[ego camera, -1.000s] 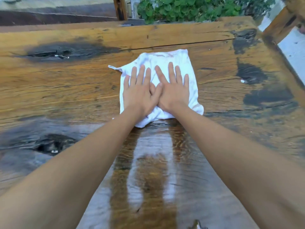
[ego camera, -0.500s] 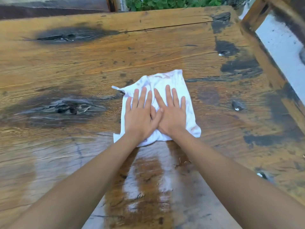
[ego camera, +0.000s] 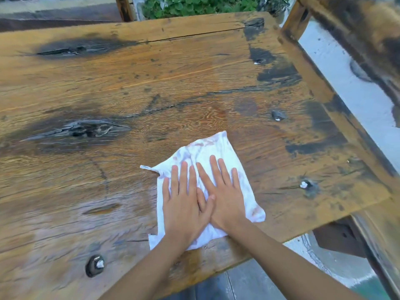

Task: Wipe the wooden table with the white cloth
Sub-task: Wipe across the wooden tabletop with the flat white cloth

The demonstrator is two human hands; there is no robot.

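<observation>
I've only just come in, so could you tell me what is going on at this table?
A person is wiping the wooden table with a white cloth. Both hands lie flat on the cloth, fingers straight, the left hand and the right hand side by side with thumbs overlapping. The cloth sits near the table's near edge, towards its right end, and shows faint reddish-brown stains. The wood to the left of the cloth looks wet and shiny.

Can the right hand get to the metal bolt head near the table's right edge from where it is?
Probably yes. The right hand lies flat on the white cloth, and only bare wooden table lies between it and the metal bolt head; nothing stands in the way.
</observation>
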